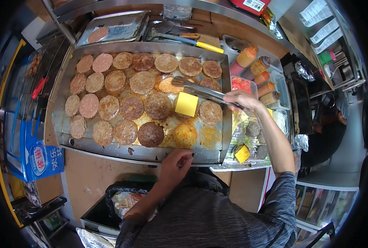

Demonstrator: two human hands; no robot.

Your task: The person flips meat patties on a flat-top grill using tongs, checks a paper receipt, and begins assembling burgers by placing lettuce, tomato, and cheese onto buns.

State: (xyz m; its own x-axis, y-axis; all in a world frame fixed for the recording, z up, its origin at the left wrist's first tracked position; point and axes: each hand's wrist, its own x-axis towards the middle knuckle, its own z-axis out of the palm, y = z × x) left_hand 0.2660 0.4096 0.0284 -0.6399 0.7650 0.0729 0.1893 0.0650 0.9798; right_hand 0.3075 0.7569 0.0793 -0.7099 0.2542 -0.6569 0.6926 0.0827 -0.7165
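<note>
A flat-top griddle [184, 152] holds several rows of round meat patties, some browned, some pinker at the left. My right hand [241, 100] grips metal tongs [205, 92], whose tips lie over a pale orange-brown piece of food [170, 85] near the griddle's middle right. Just below the tongs a yellow cheese slice [186, 104] rests on a patty. My left hand [176, 162] is over the griddle's front edge with fingers curled; nothing is visible in it. A dark browned patty [150, 134] lies up and left of that hand.
At right are sauce bottles [246, 56], a tub of sliced tomatoes [242, 85] and a wire rack [241, 136] with a cheese-topped item. Behind the griddle lie a metal tray [118, 26] and a yellow-handled tool [210, 47]. A lined bin [109, 201] stands below. Another person [325, 141] is far right.
</note>
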